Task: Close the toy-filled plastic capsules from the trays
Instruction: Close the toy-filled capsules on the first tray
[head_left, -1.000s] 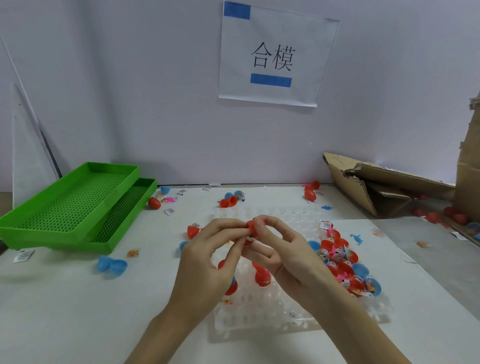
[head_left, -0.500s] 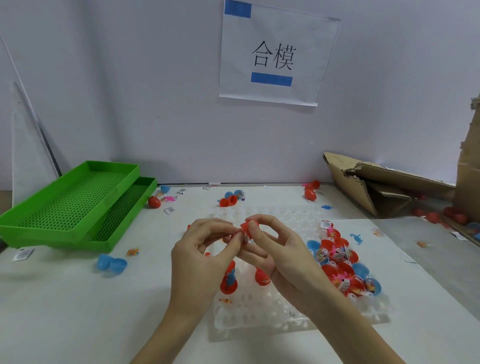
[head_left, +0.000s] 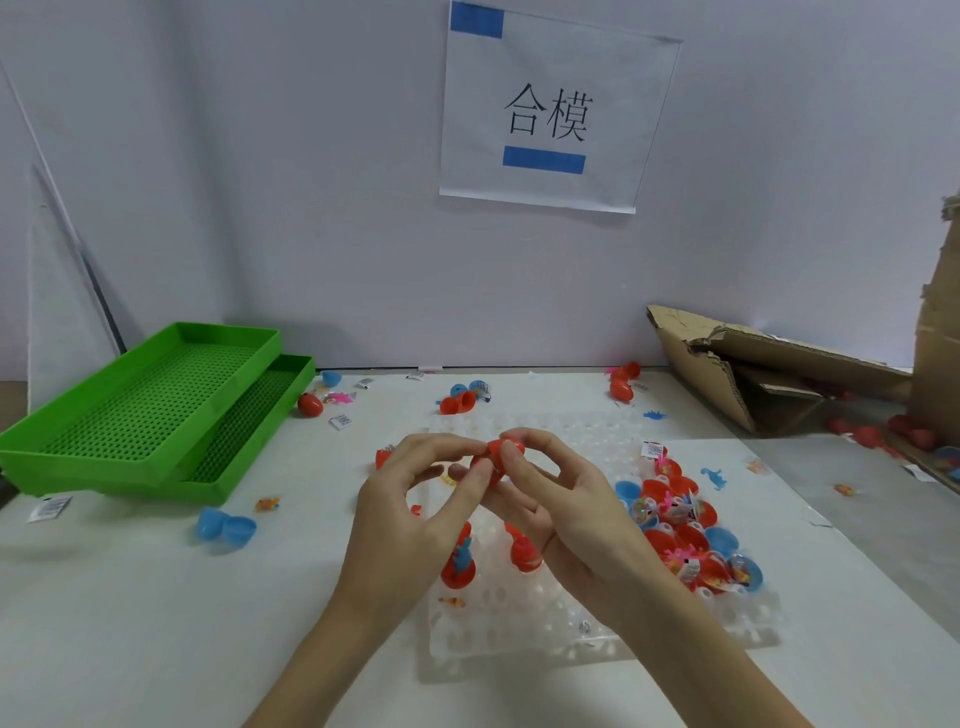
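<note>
Pinching a red capsule (head_left: 496, 460) between the fingertips of both hands, the person holds it above the clear dimpled tray (head_left: 597, 631) at the middle of the white table (head_left: 156, 623). The left hand (head_left: 410, 525) grips it with thumb and forefinger from the left, the other fingers curled loosely beneath; the right hand (head_left: 561, 512) closes thumb and forefinger over its top and right side. The fingers cover the seam, so whether the two halves have snapped fully together cannot be told, though the shell looks close to whole.

Much of the work appears to remain. On the tray's right side a cluster of open red and blue halves (head_left: 685, 530) sits packed with small toys and paper slips, none visibly capped. Just below the hands two more red halves stand in the tray, one holding a blue toy figure (head_left: 460, 561), the other (head_left: 524, 553) also open.

Loose pieces lie scattered around: an open blue capsule (head_left: 226, 525) left of the tray, a closed red capsule (head_left: 310, 404) near the two stacked green trays (head_left: 135, 415), and further shells by the back wall. The green trays hold nothing visible. More red capsules (head_left: 878, 434) lie beside the torn cardboard box (head_left: 753, 374) at far right, possibly finished ones.
</note>
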